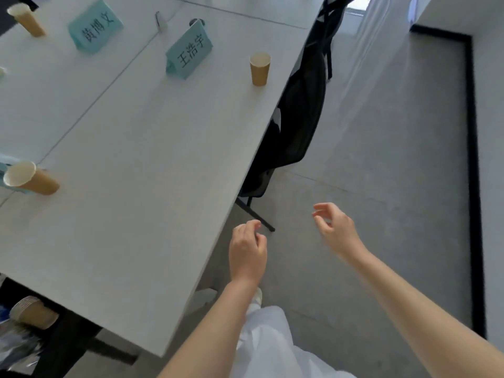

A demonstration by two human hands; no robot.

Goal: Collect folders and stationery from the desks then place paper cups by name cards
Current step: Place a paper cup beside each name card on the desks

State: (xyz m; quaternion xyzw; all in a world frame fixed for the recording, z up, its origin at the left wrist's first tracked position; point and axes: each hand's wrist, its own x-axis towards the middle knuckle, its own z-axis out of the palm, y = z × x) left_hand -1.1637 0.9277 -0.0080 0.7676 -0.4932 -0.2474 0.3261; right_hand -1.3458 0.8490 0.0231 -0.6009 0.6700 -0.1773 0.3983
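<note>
floor [381, 159]: grey concrete | desk [136, 214]: white | chair [297, 118]: black, tucked in

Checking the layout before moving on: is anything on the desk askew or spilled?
No spill shows. The paper cups stand upright; the edge ones only look tilted through the wide lens. Both name cards stand.

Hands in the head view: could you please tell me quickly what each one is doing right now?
Left hand: open, fingers loosely curled, holding nothing.
Right hand: open, fingers relaxed, holding nothing.

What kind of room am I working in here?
Probably a meeting room set up for a session: teal name cards on a long white table, a paper cup beside one, a black chair tucked in.
</note>
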